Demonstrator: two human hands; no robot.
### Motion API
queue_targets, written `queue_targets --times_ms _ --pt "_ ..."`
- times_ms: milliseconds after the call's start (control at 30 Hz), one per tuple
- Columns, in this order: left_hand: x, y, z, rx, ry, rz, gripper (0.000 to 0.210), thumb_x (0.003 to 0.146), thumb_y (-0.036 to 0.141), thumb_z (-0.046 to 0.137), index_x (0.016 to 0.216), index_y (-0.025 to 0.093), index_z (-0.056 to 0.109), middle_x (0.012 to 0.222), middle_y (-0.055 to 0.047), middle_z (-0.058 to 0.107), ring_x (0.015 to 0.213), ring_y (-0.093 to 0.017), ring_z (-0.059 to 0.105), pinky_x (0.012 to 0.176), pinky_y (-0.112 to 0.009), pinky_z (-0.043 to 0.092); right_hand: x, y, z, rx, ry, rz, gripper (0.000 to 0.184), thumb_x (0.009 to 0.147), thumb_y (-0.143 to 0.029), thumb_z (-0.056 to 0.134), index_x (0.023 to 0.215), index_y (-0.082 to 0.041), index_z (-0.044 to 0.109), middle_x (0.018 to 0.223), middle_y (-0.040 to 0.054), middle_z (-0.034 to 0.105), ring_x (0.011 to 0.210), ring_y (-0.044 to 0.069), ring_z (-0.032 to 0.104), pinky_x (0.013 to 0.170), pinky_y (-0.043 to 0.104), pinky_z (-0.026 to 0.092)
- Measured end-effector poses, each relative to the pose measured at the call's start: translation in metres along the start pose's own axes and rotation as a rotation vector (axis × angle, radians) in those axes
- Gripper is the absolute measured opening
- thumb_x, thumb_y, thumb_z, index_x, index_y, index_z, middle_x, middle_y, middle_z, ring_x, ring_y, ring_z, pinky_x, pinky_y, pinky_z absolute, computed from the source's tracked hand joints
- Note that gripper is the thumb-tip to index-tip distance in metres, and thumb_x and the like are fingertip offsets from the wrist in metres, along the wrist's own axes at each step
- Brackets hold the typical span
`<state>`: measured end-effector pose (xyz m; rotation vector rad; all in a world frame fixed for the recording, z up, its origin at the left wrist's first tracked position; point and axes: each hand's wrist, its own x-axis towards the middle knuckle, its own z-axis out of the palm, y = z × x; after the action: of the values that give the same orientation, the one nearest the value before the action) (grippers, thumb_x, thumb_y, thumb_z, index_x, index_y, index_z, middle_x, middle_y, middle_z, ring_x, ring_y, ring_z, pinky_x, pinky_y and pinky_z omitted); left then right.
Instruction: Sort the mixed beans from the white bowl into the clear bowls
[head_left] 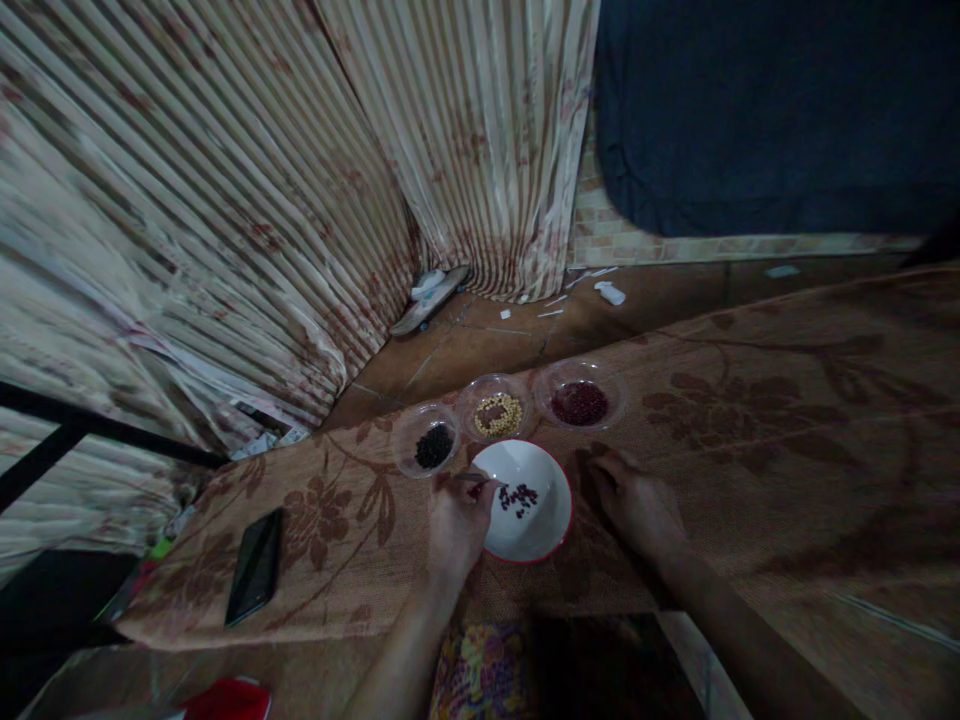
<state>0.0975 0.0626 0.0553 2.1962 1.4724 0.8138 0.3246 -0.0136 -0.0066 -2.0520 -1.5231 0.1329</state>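
A white bowl (536,535) with a red rim stands on the cloth, a small group of dark red beans (519,498) at its bottom. At the bowl's left rim, my left hand (459,520) is closed in a pinch. A thin greyish thing shows at its fingertips, too small to name. My right hand (643,505) rests low over the cloth just right of the bowl, fingers loosely bent and apart, with nothing visible in them. Behind the bowl stand clear plastic bowls with black beans (433,446), yellow beans (506,412) and dark red beans (580,404).
A brown flower-patterned cloth (322,570) covers the long surface. On its left part lies a black phone (255,565). Striped curtains (480,130) hang beyond the far edge. A shoe (431,303) and white scraps (610,293) lie on the tiled floor.
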Motion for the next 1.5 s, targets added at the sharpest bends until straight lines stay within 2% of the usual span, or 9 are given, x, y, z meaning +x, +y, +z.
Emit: queue_targets --times_ms 267,533,667,833,933,1067,1167,1333,1500 --pt "0.006 0.004 -0.005 -0.094 0.036 -0.034 0.015 0.082 0.026 0.064 0.072 0.02 0.074 0.082 -0.004 0.076 0.078 -0.018 0.07 0.073 -0.027 0.054 0.0 0.001 0.001 0.007 -0.028 0.001 0.022 0.095 -0.028 0.045 0.097 -0.025 0.067 0.104 0.0024 0.068 0.078 0.014 0.067 0.066 0.024 0.045" --pt "0.034 0.032 -0.018 -0.202 0.053 0.06 0.021 0.084 0.029 0.064 0.068 0.017 0.071 0.076 -0.004 0.072 0.069 -0.015 0.066 0.063 -0.022 0.05 0.001 0.0 0.002 0.021 -0.044 0.009 0.025 0.097 -0.028 0.043 0.094 -0.025 0.067 0.1 0.0025 0.068 0.074 0.014 0.067 0.062 0.023 0.043" --pt "0.065 0.055 0.0 -0.206 0.054 0.107 0.027 0.086 0.028 0.061 0.062 0.017 0.069 0.065 -0.001 0.069 0.062 -0.014 0.065 0.06 -0.022 0.047 0.001 0.0 0.003 0.027 -0.039 0.016 0.024 0.096 -0.026 0.044 0.096 -0.025 0.068 0.103 0.0023 0.069 0.072 0.013 0.067 0.06 0.022 0.041" --pt "0.105 0.082 0.036 -0.131 0.015 0.165 0.017 0.082 0.024 0.065 0.067 0.019 0.071 0.072 -0.002 0.073 0.068 -0.015 0.067 0.065 -0.024 0.048 0.001 -0.002 0.002 0.042 -0.03 0.013 0.026 0.096 -0.025 0.042 0.096 -0.025 0.068 0.101 0.0023 0.07 0.075 0.012 0.068 0.063 0.021 0.043" --pt "0.114 0.084 0.045 -0.118 -0.003 0.183 0.013 0.082 0.025 0.066 0.071 0.019 0.071 0.075 -0.003 0.074 0.07 -0.016 0.068 0.067 -0.024 0.048 0.002 -0.003 0.002 0.048 -0.027 0.015 0.025 0.096 -0.025 0.044 0.097 -0.025 0.068 0.1 0.002 0.07 0.079 0.013 0.069 0.065 0.021 0.043" --pt "0.101 0.07 0.03 -0.148 -0.001 0.18 0.011 0.083 0.026 0.065 0.076 0.02 0.072 0.08 -0.003 0.075 0.077 -0.017 0.07 0.071 -0.025 0.051 0.002 -0.002 0.002 0.05 -0.035 0.031 0.023 0.096 -0.026 0.046 0.096 -0.026 0.068 0.098 0.0014 0.07 0.075 0.013 0.069 0.062 0.021 0.043" --pt "0.078 0.054 0.005 -0.198 0.029 0.132 0.012 0.082 0.028 0.065 0.079 0.019 0.073 0.08 -0.004 0.075 0.075 -0.017 0.069 0.068 -0.025 0.052 0.001 -0.001 0.001 0.055 -0.046 0.03 0.022 0.096 -0.028 0.046 0.097 -0.026 0.068 0.105 0.0017 0.069 0.077 0.014 0.069 0.064 0.022 0.044" --pt "0.035 0.025 -0.028 -0.205 -0.022 0.063 0.015 0.082 0.027 0.065 0.075 0.016 0.073 0.079 -0.005 0.074 0.066 -0.015 0.067 0.06 -0.022 0.05 0.001 0.001 0.002 0.046 -0.049 0.017 0.024 0.095 -0.028 0.045 0.097 -0.026 0.069 0.108 0.0036 0.069 0.084 0.016 0.069 0.069 0.024 0.046" --pt "0.007 0.007 -0.032 -0.133 -0.033 0.014 0.011 0.083 0.026 0.065 0.078 0.018 0.072 0.08 -0.004 0.074 0.071 -0.015 0.068 0.062 -0.021 0.051 0.0 0.002 0.003 0.013 -0.039 0.004 0.025 0.095 -0.027 0.045 0.099 -0.025 0.069 0.109 0.0042 0.069 0.083 0.016 0.068 0.069 0.025 0.047"
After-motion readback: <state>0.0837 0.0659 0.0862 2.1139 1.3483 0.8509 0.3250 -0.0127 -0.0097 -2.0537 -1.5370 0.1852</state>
